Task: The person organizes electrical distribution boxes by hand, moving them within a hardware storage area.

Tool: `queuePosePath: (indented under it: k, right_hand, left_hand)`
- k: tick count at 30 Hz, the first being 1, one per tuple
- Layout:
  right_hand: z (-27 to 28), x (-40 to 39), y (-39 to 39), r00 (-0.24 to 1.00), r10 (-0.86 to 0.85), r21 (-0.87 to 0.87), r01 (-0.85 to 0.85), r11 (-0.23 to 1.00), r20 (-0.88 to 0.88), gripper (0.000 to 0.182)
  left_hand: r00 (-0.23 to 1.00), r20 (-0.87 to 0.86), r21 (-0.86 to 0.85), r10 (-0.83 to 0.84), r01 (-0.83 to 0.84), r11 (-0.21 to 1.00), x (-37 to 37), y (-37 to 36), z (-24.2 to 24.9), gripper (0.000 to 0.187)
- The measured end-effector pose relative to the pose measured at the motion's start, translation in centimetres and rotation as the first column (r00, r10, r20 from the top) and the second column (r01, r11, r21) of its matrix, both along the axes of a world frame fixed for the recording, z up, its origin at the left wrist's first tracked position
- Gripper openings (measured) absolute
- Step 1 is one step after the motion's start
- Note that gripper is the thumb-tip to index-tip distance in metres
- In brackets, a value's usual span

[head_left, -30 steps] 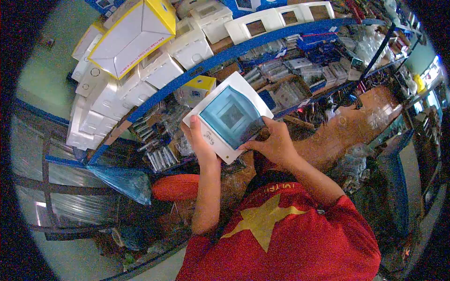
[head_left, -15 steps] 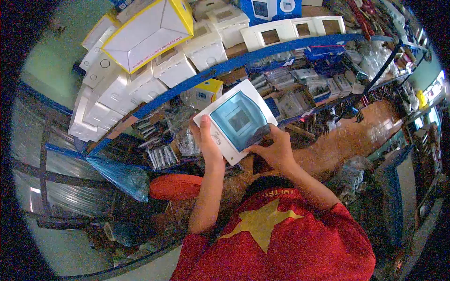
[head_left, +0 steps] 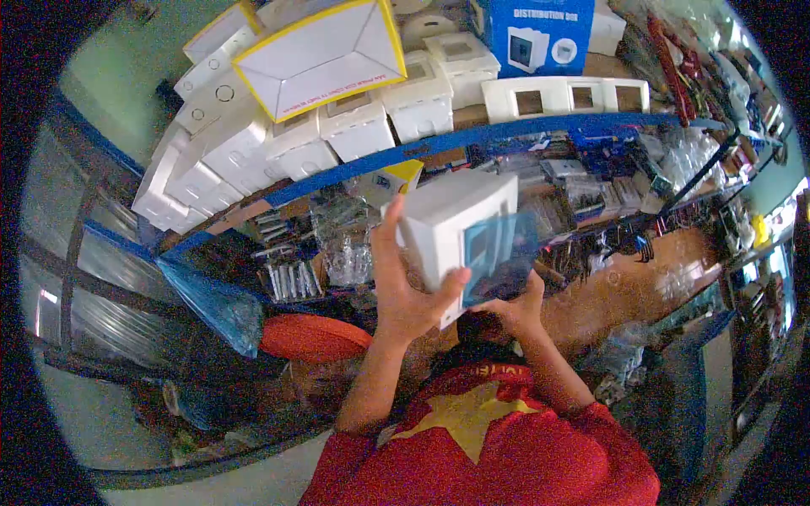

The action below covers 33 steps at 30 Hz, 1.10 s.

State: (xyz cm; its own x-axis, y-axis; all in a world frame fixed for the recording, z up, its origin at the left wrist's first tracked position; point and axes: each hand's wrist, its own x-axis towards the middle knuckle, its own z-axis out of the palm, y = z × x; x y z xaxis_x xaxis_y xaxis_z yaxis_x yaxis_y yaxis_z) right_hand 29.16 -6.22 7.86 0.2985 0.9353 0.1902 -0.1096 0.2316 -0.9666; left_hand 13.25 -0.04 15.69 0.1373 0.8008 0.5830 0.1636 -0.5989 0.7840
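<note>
A white plastic distribution box is held up in front of my chest, turned so its side wall shows. Its see-through blue cover stands out from the front, facing right. My left hand grips the box from the left, the thumb pressed on the front frame and the fingers along the side. At the lower right, my right hand is closed at the bottom edge of the box and cover, its fingertips partly hidden behind the blue plastic.
White boxes and a yellow-edged carton line the upper shelf. A blue printed carton stands beside a white three-window frame. Packaged parts fill the lower shelf. A red stool is at lower left.
The box has turned from facing me to facing right, exposing its side. The blue cover now stands out from the front. My left thumb has shifted onto the front frame.
</note>
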Motion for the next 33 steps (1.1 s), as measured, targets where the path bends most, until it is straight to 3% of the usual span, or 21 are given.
queuePosePath:
  k: [4,7,10,13,19,22,25,26,30,33]
  right_hand:
    - [-0.1,0.1,-0.7,0.997,0.050,-0.051,-0.053,0.997,-0.062,0.053]
    - [-0.5,0.3,-0.6,0.988,0.125,-0.028,-0.128,0.991,-0.094,0.057]
    - [-0.1,0.2,-0.2,0.995,0.067,0.021,-0.065,0.998,-0.075,0.061]
    - [0.3,0.6,0.3,0.999,0.023,0.056,-0.020,0.998,-0.047,0.064]
    - [0.1,1.8,1.0,0.993,0.111,-0.056,-0.108,0.993,0.036,0.064]
    - [0.3,1.2,1.0,0.991,0.114,0.022,-0.113,0.993,-0.071,0.065]
    - [1.0,1.0,1.1,0.997,0.067,-0.019,-0.067,0.998,-0.036,0.069]
    - [0.3,1.3,1.2,0.990,0.139,-0.049,-0.138,0.989,0.011,0.082]
    - [3.3,0.2,0.4,0.971,0.050,0.107,-0.076,0.991,0.234,0.105]
    - [2.0,0.1,1.0,0.989,0.066,0.136,-0.084,0.987,0.131,0.102]
  left_hand:
    - [0.962,-0.274,0.048,-0.001,0.015,0.999,-1.4,-0.7,2.8,0.104]
    - [0.967,-0.226,0.027,-0.114,0.123,0.992,-2.2,0.1,2.7,0.100]
    - [0.986,-0.136,-0.078,-0.099,0.089,0.993,-2.0,-0.6,3.7,0.098]
    - [0.998,0.065,-0.157,-0.014,0.024,0.987,-1.0,-0.7,2.7,0.095]
    - [0.980,-0.158,0.114,0.119,-0.102,0.988,-1.5,0.1,2.0,0.090]
    - [0.950,0.273,-0.222,-0.153,0.217,0.951,-1.3,-0.7,2.4,0.085]
    - [0.933,0.344,-0.371,-0.107,0.240,0.897,-2.8,0.4,0.6,0.074]
    - [0.938,0.337,-0.375,-0.079,0.211,0.903,-3.1,0.5,0.1,0.062]
    - [0.926,0.371,-0.233,-0.068,0.164,0.958,-3.4,1.3,-1.2,0.057]
    - [0.927,0.370,-0.255,-0.062,0.165,0.953,-3.5,1.2,-0.4,0.055]
